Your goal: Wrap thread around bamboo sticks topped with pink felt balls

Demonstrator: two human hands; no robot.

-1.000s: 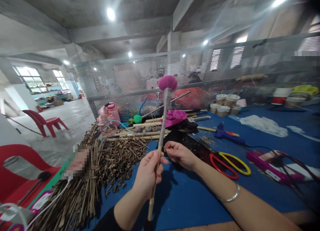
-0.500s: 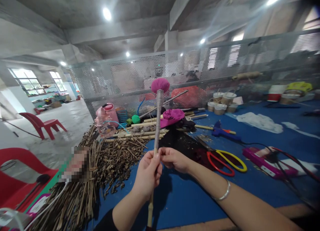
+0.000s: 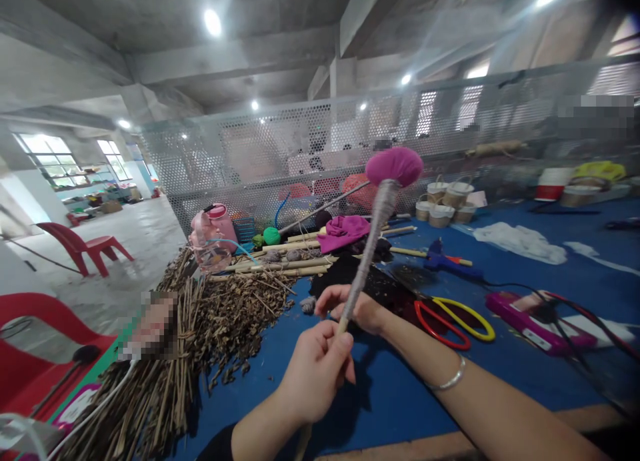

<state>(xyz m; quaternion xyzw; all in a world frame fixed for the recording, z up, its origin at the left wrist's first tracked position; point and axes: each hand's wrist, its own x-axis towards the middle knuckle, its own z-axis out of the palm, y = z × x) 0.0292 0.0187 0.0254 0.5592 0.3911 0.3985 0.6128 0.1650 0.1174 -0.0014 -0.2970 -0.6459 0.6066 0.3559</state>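
Note:
My left hand [image 3: 320, 371] grips the lower part of a bamboo stick with a round magenta cloth head [image 3: 394, 166]. Grey yarn [image 3: 373, 241] is wound round the shaft from the head down to just above my fingers. The stick leans to the right. Behind the shaft, my right hand [image 3: 367, 311] has its fingers loosely apart and partly hidden; it appears to hold nothing. A small grey ball of yarn [image 3: 309, 306] lies on the blue table by its fingertips.
Scissors with red and yellow handles [image 3: 453, 324] and a blue glue gun [image 3: 440, 264] lie to the right. Dried plant stalks [image 3: 150, 374] cover the left side. Bamboo sticks, magenta cloth [image 3: 344, 233] and a pink jug [image 3: 220, 228] stand before a perforated metal screen [image 3: 280, 141].
The stick's head has swung right and nearer, tilting the shaft. My left hand has moved slightly right and down. My right hand has come off the stick, and its fingers have spread.

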